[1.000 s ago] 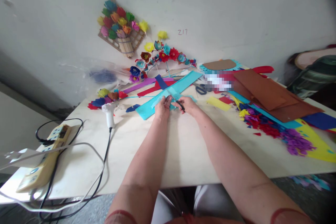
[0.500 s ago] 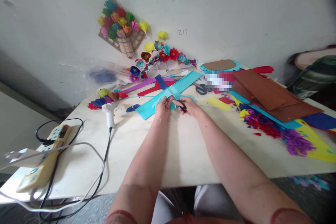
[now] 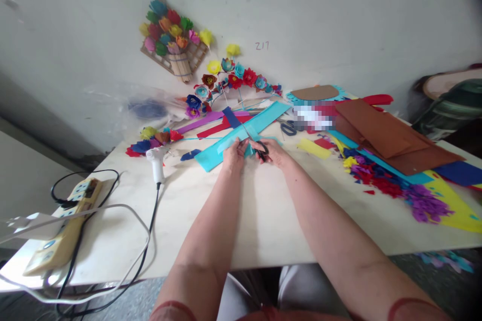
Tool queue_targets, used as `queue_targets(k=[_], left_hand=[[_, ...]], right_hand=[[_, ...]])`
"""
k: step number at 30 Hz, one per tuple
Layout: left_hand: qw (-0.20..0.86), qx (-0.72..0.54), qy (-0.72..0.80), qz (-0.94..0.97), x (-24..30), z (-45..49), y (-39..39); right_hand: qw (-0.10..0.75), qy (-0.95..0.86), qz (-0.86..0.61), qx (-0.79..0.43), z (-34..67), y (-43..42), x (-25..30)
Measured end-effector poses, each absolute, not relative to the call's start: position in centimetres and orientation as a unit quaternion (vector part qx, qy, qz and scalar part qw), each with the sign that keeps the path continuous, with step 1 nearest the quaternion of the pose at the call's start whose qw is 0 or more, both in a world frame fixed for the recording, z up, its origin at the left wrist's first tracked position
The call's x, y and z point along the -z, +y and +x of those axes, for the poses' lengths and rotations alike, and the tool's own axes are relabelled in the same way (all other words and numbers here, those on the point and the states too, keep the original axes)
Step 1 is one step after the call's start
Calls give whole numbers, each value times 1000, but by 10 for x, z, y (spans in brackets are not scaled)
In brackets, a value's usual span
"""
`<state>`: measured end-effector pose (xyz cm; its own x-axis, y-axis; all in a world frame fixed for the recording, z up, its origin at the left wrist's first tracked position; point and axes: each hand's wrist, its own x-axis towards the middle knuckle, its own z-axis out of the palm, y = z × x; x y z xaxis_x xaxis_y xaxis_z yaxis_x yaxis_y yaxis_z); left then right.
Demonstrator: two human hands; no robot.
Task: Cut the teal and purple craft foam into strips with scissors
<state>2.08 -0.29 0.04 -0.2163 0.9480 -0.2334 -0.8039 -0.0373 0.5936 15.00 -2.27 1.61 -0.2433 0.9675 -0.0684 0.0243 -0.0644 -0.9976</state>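
Observation:
Black-handled scissors (image 3: 260,149) are in my right hand (image 3: 274,153), fingers wrapped round the handles. Their blades point up and left, over light turquoise paper. My left hand (image 3: 234,154) pinches a small piece of turquoise paper (image 3: 249,150) just left of the blades; its exact shape is partly hidden by my fingers. Beneath and beyond both hands a long turquoise paper strip (image 3: 211,156) lies slantwise on the table. A dark blue strip (image 3: 231,117) and a red strip (image 3: 211,130) lie just past it.
At left stand a white glue gun (image 3: 156,164) and a power strip (image 3: 64,230) with looping cables. Brown sheets (image 3: 391,130) and a pile of coloured scraps (image 3: 384,180) lie at right. A second pair of scissors (image 3: 288,128) rests behind my right hand. Paper flowers (image 3: 235,81) line the wall.
The scissors have turned slightly in my right hand, and their blades now stand a little differently against the turquoise paper. My left hand has hardly moved.

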Motion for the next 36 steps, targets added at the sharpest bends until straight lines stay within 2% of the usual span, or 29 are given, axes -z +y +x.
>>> queue_targets(k=[22,36], left_hand=[[625,-698,309,162,3,20,-2],[623,-702,312,143,3,20,-1]], right_hand=[[437,-510,-448,-591,149,-20,-14],[442,-514,-483,-554,146,-13,-5]])
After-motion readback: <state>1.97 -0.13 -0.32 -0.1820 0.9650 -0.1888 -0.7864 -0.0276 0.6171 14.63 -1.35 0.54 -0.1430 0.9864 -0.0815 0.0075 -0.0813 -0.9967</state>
